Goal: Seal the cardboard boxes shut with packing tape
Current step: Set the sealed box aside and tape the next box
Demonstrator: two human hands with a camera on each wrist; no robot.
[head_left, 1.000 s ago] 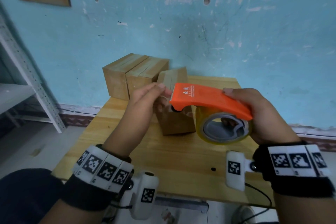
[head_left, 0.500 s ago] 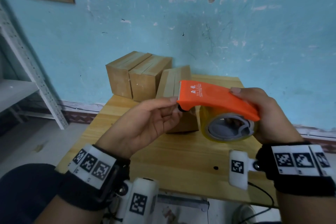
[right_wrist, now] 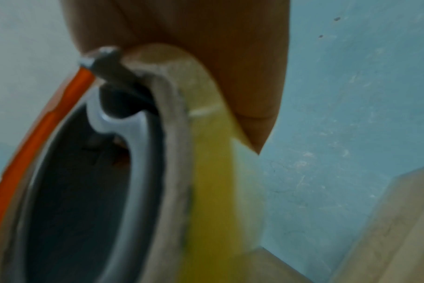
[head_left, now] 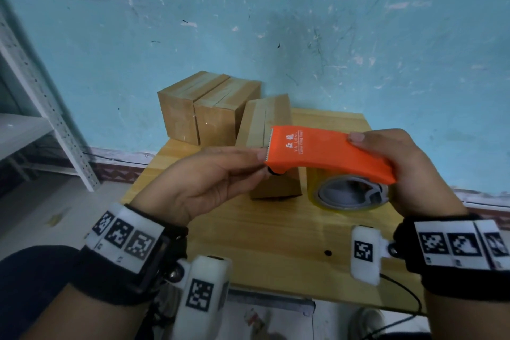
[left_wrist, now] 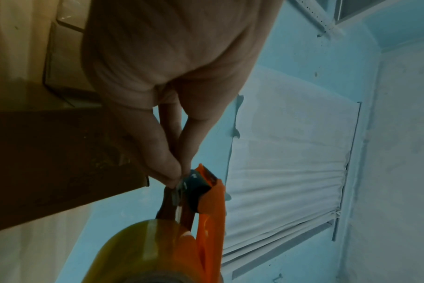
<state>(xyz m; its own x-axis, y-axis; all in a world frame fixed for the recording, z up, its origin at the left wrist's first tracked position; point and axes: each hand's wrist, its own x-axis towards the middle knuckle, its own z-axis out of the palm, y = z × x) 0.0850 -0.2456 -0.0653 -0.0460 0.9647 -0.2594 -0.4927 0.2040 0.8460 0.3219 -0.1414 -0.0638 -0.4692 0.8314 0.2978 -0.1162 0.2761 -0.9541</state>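
Head view: orange tape dispenser with yellowish tape roll held above the wooden table, right hand curled round its rear, left hand with fingers together at its toothed front edge; three cardboard boxes stand behind, near the blue wall. Left wrist view: thumb and fingertips pinch the tape end at the dispenser's front. Right wrist view: blurred roll and orange frame close up; finger position cannot be told.
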